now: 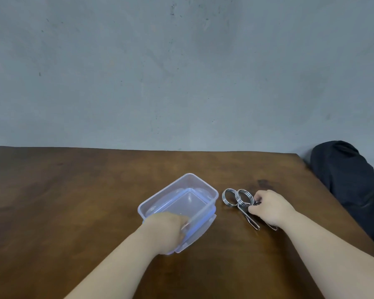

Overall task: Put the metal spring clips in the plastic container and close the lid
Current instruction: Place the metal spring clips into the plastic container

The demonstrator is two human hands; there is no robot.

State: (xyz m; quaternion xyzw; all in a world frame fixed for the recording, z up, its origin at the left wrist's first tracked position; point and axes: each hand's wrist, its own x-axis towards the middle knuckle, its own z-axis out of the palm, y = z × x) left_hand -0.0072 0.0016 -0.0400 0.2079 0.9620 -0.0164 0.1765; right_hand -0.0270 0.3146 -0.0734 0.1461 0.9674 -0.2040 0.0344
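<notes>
While the container waits open, the scene is set out as follows.
Table: a brown wooden table is spread beneath everything.
Container: a clear rectangular plastic container, seemingly resting on its blue-edged lid, is gripped at the near end by the left hand.
Clips: two coiled silver metal spring clips lie just right of the container, handles pointing near-right.
Right hand: the right hand is closed on the clips' handles.
Coming move: a short carry leftward is judged sufficient.
</notes>
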